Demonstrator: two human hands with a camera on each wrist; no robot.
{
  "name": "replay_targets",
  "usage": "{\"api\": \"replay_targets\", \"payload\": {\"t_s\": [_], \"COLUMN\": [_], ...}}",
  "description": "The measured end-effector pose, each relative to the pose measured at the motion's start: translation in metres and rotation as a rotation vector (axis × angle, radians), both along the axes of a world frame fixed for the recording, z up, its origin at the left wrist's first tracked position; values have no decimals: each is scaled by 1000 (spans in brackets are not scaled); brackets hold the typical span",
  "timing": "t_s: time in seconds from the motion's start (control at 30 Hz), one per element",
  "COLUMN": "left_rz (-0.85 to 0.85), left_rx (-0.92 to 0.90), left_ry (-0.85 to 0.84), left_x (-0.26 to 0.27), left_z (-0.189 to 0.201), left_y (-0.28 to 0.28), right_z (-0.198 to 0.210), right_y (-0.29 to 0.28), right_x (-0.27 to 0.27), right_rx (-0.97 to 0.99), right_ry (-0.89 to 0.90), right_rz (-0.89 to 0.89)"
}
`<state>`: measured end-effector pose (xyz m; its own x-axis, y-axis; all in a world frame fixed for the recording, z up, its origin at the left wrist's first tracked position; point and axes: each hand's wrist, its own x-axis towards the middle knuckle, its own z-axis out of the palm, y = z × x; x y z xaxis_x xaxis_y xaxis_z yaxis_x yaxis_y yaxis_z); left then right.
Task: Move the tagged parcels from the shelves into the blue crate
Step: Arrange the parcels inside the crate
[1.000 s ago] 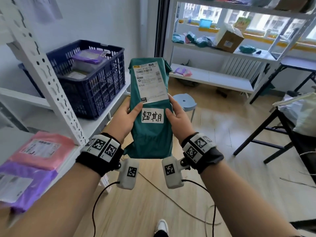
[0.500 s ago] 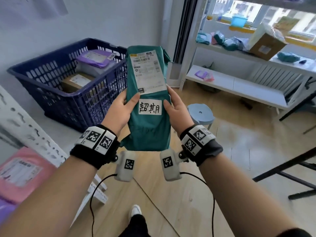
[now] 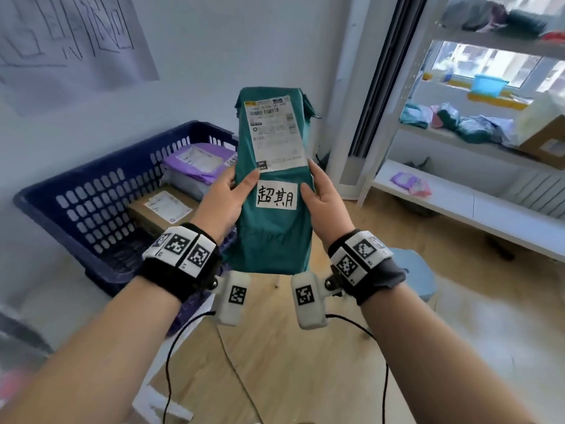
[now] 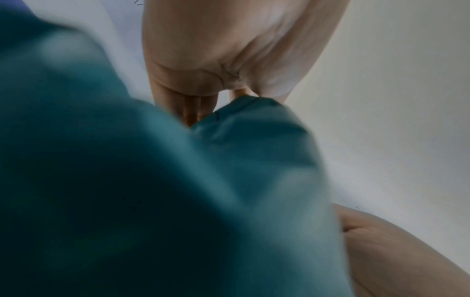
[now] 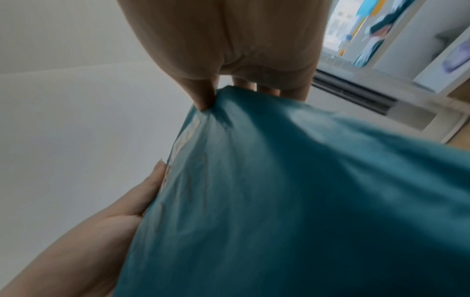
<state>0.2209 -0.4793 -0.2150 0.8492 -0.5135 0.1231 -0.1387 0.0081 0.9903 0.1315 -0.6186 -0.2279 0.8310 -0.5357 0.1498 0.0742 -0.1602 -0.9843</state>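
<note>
A long teal parcel [image 3: 275,228] with a shipping label and a handwritten white tag [image 3: 276,195] is held upright in front of me. My left hand [image 3: 227,195] grips its left edge, thumb across the front. My right hand [image 3: 321,200] grips the right edge, thumb on the front. The blue crate [image 3: 101,209] stands to the left, just behind the left hand, holding a purple parcel [image 3: 198,160] and a cardboard box [image 3: 162,209]. Both wrist views are filled by the teal parcel [image 4: 178,201] [image 5: 305,201], with the fingers [image 4: 190,108] [image 5: 201,94] behind it.
A white shelf unit [image 3: 458,194] stands at the right with teal and pink parcels [image 3: 470,127] and a cardboard box [image 3: 547,142]. A light blue stool [image 3: 419,276] sits on the wooden floor below my right wrist. A paper sheet [image 3: 70,41] hangs on the wall.
My view has swung left and closer to the crate, which now lies right beside the parcel. The parcel has risen a little. Both hands keep the same grip.
</note>
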Motion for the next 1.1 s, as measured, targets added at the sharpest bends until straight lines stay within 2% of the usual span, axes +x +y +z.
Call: {"api": "replay_targets", "payload": {"t_s": [0.2, 0.4, 0.63, 0.77, 0.93, 1.1], "left_rz": [145, 376, 664, 799, 969, 1028], "left_rx": [6, 74, 37, 50, 36, 81], "left_ry": [-3, -9, -15, -4, 98, 220], "left_x": [60, 113, 164, 177, 176, 179], "left_z": [6, 6, 17, 19, -1, -26], "left_y": [7, 27, 21, 17, 25, 40], "right_z": [10, 9, 22, 21, 1, -32], "right_y": [-7, 2, -4, -3, 15, 34], "right_x": [86, 173, 276, 312, 336, 346], "right_rx": [-12, -24, -61, -40, -82, -60], "right_ry": [8, -14, -52, -23, 31, 142], "right_rz": [175, 399, 676, 819, 982, 1056]}}
